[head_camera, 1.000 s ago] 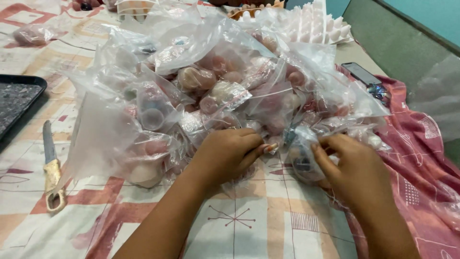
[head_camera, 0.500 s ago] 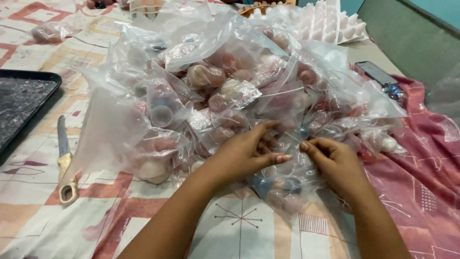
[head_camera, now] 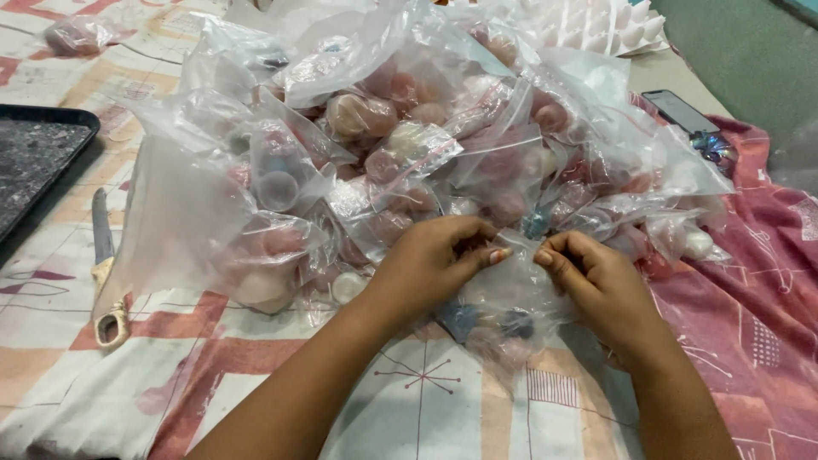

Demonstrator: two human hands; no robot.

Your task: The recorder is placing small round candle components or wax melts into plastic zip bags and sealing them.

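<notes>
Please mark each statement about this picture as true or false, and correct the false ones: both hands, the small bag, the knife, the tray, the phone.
1. Both hands pinch the top of one small clear bag. True: the left hand and the right hand meet at its upper edge.
2. The knife lies to the right of the bag pile. False: it lies to the left, on the patterned cloth.
3. A dark tray sits at the left edge. True.
4. The phone lies inside a bag. False: it lies bare on the surface, right of the pile of bags.
5. The held bag is empty. False: it holds small round pieces, some bluish.
</notes>
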